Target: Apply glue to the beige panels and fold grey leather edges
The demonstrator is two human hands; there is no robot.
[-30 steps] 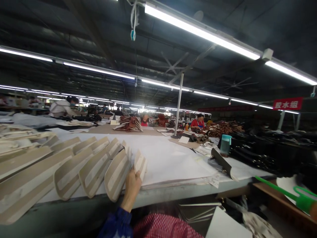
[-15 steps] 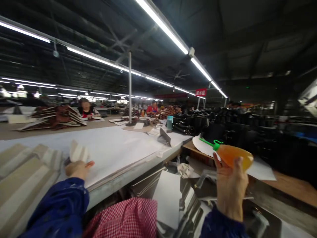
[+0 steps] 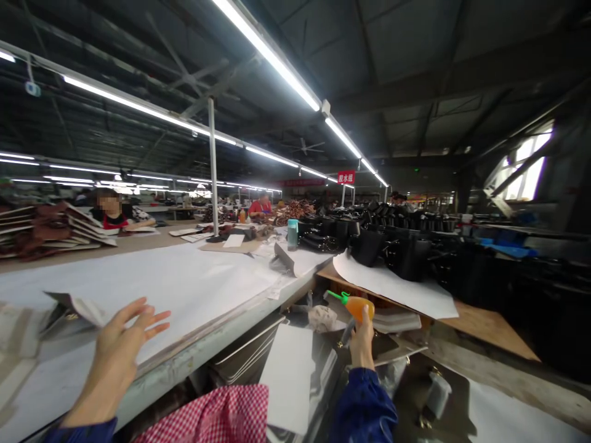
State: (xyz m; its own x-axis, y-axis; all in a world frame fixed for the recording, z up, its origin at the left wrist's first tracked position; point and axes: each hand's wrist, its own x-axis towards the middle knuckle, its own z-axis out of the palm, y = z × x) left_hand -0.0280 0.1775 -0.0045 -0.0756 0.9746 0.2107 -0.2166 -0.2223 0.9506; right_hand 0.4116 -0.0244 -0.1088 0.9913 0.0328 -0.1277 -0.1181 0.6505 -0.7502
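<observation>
My right hand (image 3: 362, 341) is closed around a squeeze bottle (image 3: 357, 306) of orange-yellow liquid. Its green nozzle (image 3: 338, 296) points left, and the bottle lies tilted nearly level above the lower shelf. Over the white-covered table (image 3: 184, 277) my left hand (image 3: 122, 341) hovers with fingers spread and nothing in them. Just left of that hand rests a folded dark grey piece (image 3: 64, 317) with a small metal fitting. Beige and white striped pieces (image 3: 16, 344) lie at the table's left edge, partly cut off by the frame.
Below the table edge, a white board (image 3: 289, 375) and grey panels (image 3: 249, 351) lean beside a crumpled cloth (image 3: 322, 318). A wooden board (image 3: 494, 329) carries white paper and black bags (image 3: 410, 255). A teal-lidded bottle (image 3: 292, 235) stands farther back. Co-workers sit across the tables.
My right hand has lowered the bottle and reached farther away. My left hand has come off the striped pieces, its fingers now spread. The view has turned right.
</observation>
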